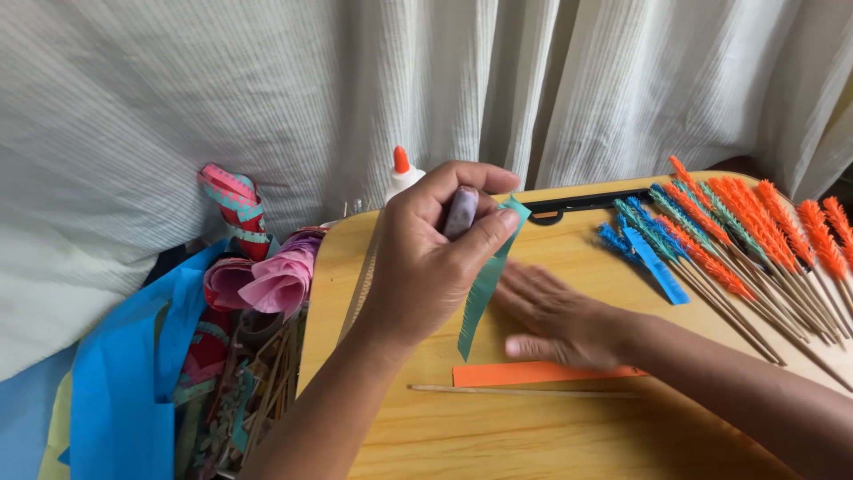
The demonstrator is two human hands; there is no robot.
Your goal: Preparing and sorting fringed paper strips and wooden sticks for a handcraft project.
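Pale curtain behind, wooden tabletop [551,436] below. Left hand [426,258] raised mid-table, fingers pinched on fringed green paper strip [484,289] beside a grey stick, dangling clear. Right hand [560,324] flat, fingers together, pinning orange paper strip [498,375] above bare skewer [498,389] near front edge.

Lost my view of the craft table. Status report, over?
Left hand pinching fringed teal paper strip. Right hand flat on strip's lower end. Bare wooden skewer lies beside orange paper strip.

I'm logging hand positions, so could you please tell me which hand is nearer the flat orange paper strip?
Right. The right hand lies flat touching the flat orange paper strip; the left hand is raised above it.
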